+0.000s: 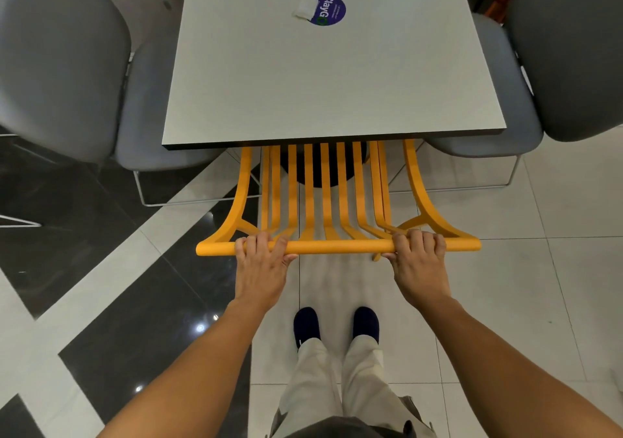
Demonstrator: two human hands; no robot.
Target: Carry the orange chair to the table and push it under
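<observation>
The orange chair [337,245] has a slatted back and a round top rail. Its seat is hidden beneath the grey square table [303,93]; only the backrest sticks out past the table's near edge. My left hand [261,262] grips the top rail left of centre. My right hand [419,260] grips the same rail right of centre. Both hands have their fingers curled over the rail. The table's dark round base shows behind the slats.
A grey padded chair [67,66] stands at the table's left side, another grey chair [566,50] at the right. A purple round sticker [330,9] and a scrap of white paper lie on the tabletop. My feet [337,326] stand on white and dark floor tiles.
</observation>
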